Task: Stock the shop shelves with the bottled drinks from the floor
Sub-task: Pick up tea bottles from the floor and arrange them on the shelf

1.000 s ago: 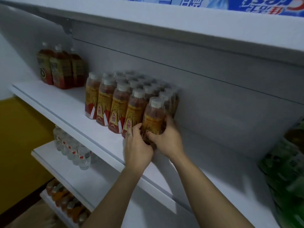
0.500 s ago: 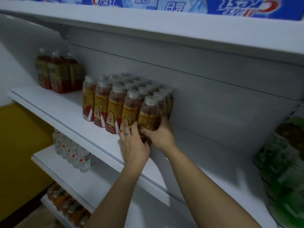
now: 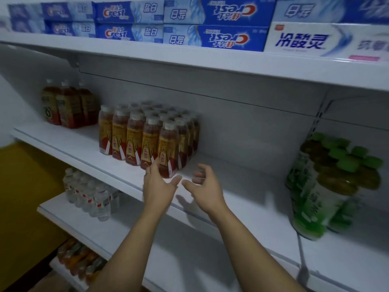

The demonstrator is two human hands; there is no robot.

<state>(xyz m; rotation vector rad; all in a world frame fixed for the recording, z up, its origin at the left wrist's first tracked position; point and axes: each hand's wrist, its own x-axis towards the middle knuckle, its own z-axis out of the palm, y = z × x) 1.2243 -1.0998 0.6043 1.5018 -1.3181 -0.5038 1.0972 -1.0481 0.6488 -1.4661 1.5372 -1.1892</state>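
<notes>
My hands: left hand (image 3: 161, 187) and right hand (image 3: 203, 187) both spread, empty, frame centre.
Risk: brushing the front bottle (image 3: 168, 150) could topple it off the shelf (image 3: 88, 152).

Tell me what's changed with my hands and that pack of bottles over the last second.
Both hands let go of the shrink-wrapped pack of orange-labelled drink bottles and drew back toward you: left hand open, fingers still near the front corner bottle, right hand open and clear. The pack stayed on the white shelf.
</notes>
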